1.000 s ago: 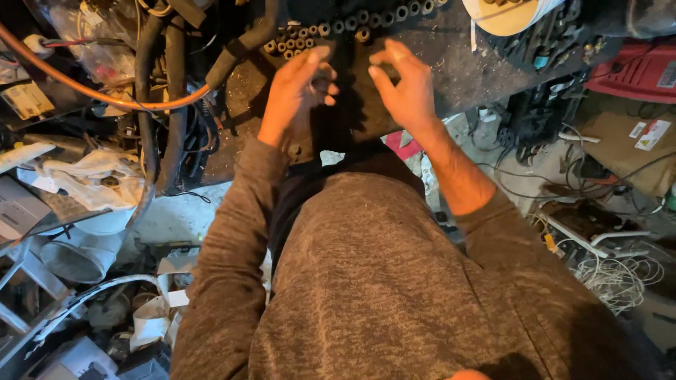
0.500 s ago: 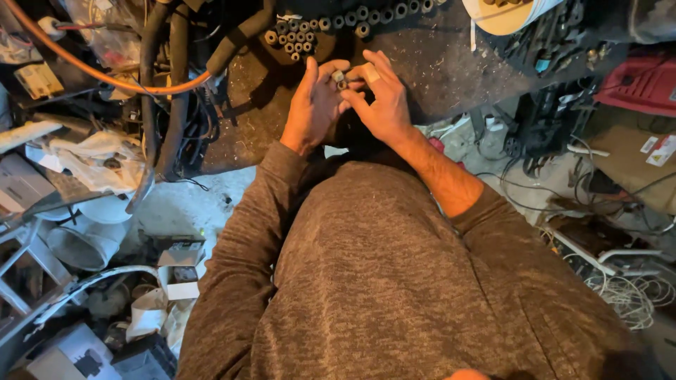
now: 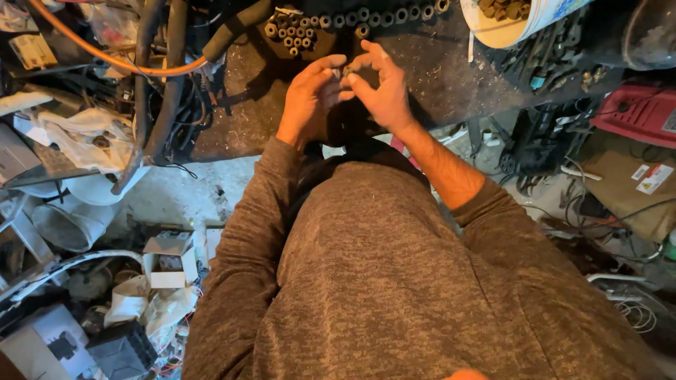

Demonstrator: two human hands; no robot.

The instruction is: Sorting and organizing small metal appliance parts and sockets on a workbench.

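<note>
Left hand (image 3: 308, 98) and right hand (image 3: 380, 90) pinch a small dull metal piece (image 3: 343, 72) together between closed fingertips, at six o'clock from the row of dark rusty sockets (image 3: 331, 21). Best steadied close over the grimy bench (image 3: 436, 70).

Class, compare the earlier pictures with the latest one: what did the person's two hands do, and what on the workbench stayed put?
A second ago the hands lay apart on the dark workbench. The left hand and right hand then drew together and lifted a small grey part, now pinched between the fingertips of both. The rows of dark sockets, the orange cable and the white bucket stayed as they were.
</note>
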